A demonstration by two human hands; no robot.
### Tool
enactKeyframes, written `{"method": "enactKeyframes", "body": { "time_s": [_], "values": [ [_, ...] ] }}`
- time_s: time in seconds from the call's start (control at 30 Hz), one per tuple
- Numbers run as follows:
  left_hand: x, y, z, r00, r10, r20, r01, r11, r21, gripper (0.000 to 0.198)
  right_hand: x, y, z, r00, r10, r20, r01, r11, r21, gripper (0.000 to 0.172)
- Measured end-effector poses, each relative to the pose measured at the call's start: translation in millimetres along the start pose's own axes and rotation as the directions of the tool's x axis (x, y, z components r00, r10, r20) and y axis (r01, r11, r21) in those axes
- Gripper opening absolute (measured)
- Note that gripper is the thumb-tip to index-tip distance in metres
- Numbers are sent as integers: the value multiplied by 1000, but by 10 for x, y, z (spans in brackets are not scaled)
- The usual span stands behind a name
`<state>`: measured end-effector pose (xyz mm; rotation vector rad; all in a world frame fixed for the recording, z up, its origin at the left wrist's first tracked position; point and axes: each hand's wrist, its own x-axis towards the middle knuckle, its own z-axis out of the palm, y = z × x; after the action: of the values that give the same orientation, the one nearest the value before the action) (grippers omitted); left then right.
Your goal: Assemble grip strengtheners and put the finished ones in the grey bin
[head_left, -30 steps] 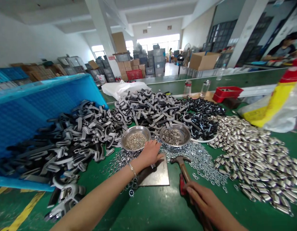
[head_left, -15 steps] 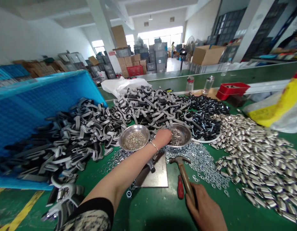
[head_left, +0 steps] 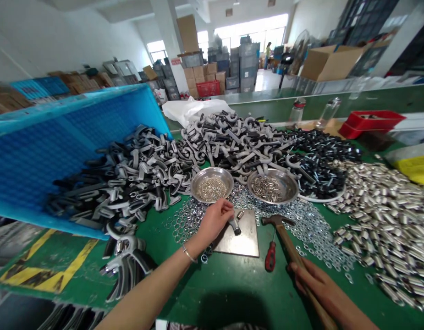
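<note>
My left hand (head_left: 217, 221) is over the left part of a flat metal plate (head_left: 248, 245), its fingers pinched together. Whatever is between the fingertips is too small or hidden to make out. Right beside those fingers, a grey part with a dark end (head_left: 235, 227) lies on the plate, partly covered by the hand. A small silver cylinder (head_left: 239, 214) sits just behind it. My right hand (head_left: 310, 277) is wrapped round the wooden handle of a claw hammer (head_left: 290, 245), whose head rests near the plate's right side. A red-handled screwdriver (head_left: 270, 256) lies between plate and hammer.
Two steel bowls hold small rings (head_left: 198, 183) and pins (head_left: 290, 188). Loose washers (head_left: 315, 238) surround them. Behind lie grey handle parts (head_left: 228, 142) and black parts (head_left: 325, 169); silver sleeves (head_left: 387, 220) spread at right. A blue crate (head_left: 77, 117) stands left.
My left hand has come back from the pin bowl to the metal plate. My right hand still grips the hammer, now lower in view along the handle. The camera view has shifted left.
</note>
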<state>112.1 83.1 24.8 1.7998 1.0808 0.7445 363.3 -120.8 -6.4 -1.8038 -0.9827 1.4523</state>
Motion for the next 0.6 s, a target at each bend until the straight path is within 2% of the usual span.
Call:
{"method": "enactKeyframes", "body": {
  "time_s": [0.07, 0.17, 0.3, 0.43, 0.53, 0.6],
  "values": [
    [-71, -134, -49, 998, -29, -59, 32, 998, 49, 12, 17, -66, 22, 1000, -3, 8, 3, 999, 33, 46],
    [-16, -229, -7, 998, -16, -61, 21, 996, 87, 12, 32, -151, 46, 998, -62, 11, 62, 998, -9, 44],
    [65, -195, 82, 999, 10, -35, -3, 983, 182, 12, -2, -255, 32, 984, -177, -6, 175, 975, -138, 40],
    [76, -95, 89, 999, 22, 28, -31, 922, 386, 11, -1, -391, -24, 964, -267, 1, 261, 939, -224, 39],
    [102, -38, 51, 973, 150, 178, -226, 793, 566, 13, 78, -478, -122, 969, -246, 25, 240, 913, -330, 40],
    [113, -13, 20, 910, 226, 347, -403, 678, 615, 17, 146, -517, -203, 959, -283, -27, 250, 885, -393, 40]
  ]
}}
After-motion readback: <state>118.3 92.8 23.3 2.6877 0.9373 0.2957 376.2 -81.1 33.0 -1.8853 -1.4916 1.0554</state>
